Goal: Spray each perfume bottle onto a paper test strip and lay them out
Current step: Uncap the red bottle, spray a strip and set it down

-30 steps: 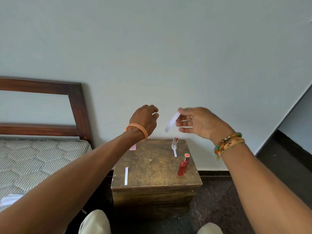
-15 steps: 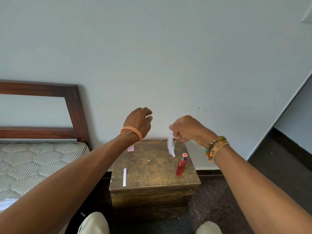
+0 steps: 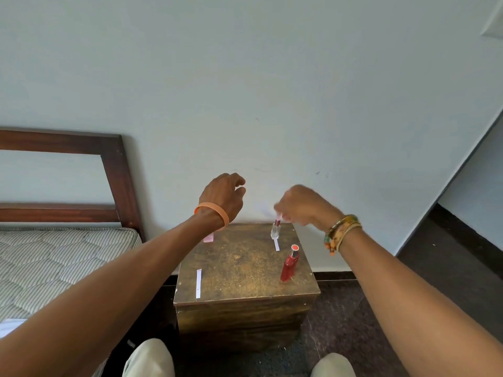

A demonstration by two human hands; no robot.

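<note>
On the small wooden stand [image 3: 245, 270] a red perfume bottle [image 3: 290, 263] stands at the right and a clear bottle with a dark red cap [image 3: 275, 230] stands at the back. One white paper strip [image 3: 277, 244] lies in front of the clear bottle; another [image 3: 198, 283] lies at the front left. A pink item [image 3: 209, 237] sits at the back left, half hidden by my left wrist. My right hand [image 3: 302, 206] hovers blurred just above the clear bottle and pinches a strip [image 3: 261, 209] that shows only as a faint smear. My left hand [image 3: 223, 197] is raised with curled fingers, its palm hidden.
A bed with a striped mattress [image 3: 54, 254] and a dark wooden headboard [image 3: 117, 180] stands close on the left. The pale wall is right behind the stand. Dark floor [image 3: 353, 308] surrounds it, and my knees [image 3: 148, 357] are below its front edge.
My right hand came down and left from beside the left hand to just above the clear bottle, swinging the strip. My left hand has stayed raised at about the same spot.
</note>
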